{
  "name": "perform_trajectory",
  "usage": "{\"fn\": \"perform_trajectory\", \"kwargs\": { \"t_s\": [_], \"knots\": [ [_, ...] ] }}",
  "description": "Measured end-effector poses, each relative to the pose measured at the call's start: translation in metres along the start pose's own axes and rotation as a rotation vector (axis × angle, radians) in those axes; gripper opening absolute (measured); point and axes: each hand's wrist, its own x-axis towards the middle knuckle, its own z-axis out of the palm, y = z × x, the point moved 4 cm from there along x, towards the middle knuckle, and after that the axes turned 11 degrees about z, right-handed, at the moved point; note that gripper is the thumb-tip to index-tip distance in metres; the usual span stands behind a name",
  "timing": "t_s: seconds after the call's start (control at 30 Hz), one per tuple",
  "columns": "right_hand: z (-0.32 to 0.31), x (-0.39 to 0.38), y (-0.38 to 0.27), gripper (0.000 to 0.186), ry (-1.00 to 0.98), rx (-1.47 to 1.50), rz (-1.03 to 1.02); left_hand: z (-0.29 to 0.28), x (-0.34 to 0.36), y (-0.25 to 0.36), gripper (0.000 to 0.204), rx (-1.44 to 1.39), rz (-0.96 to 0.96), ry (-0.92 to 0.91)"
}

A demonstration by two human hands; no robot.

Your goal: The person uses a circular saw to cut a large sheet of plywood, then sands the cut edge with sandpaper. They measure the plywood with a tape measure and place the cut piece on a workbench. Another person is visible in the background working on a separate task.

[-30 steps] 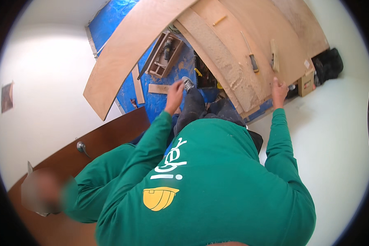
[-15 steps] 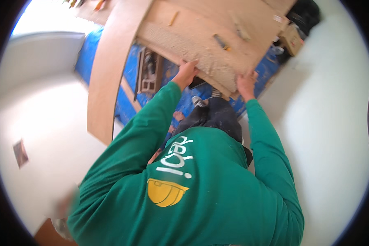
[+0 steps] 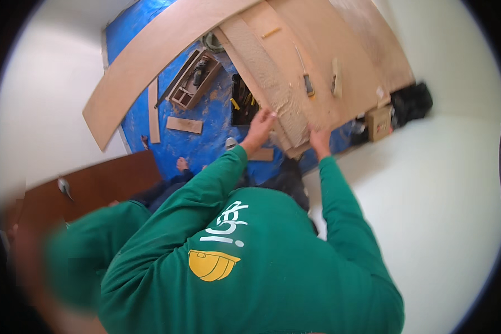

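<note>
Grip unclear for both: left hand [image 3: 259,129] is at the left edge of the sawdust-covered board [image 3: 261,61], right hand [image 3: 320,140] at its lower end; fingers partly hidden, can't tell clamped or just resting. Board runs from upper centre down to just right of frame centre, along the left side of the plywood counter [image 3: 353,47]. Also on counter, upper right of the hands: long-shafted hand tool [image 3: 309,84], wooden block [image 3: 337,79]; short yellow stick [image 3: 271,32] near top centre. Wooden toolbox [image 3: 205,89] upper left of centre, on blue sheet [image 3: 214,119]. To handle it well, probably: thumbs on top, fingers under, even pressure both sides, board level so dust and loose tools don't slide; skin off the rough edge, clear of the tool's shaft.
</note>
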Motion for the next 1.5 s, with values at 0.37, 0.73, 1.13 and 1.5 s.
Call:
{"fn": "perform_trajectory", "kwargs": {
  "t_s": [0.37,0.73,1.13,1.5],
  "knots": [
    [-0.113,0.004,0.166,0.086,-0.535,0.189,0.37,0.027,0.074,-0.003,0.088,-0.173,-0.144,0.188],
    [-0.164,0.05,0.291,0.047,-0.585,0.156,0.771,0.059,-0.06,-0.009,0.076,-0.409,-0.441,-0.118],
    [-0.149,0.084,0.073,0.049,-1.044,-0.305,0.291,-0.006,-0.104,-0.014,0.071,-0.377,-0.419,0.036],
    [-0.121,-0.018,0.029,0.045,-0.833,-0.176,0.384,-0.465,-0.136,0.044,0.066,-0.469,0.038,1.23]
  ]
}}
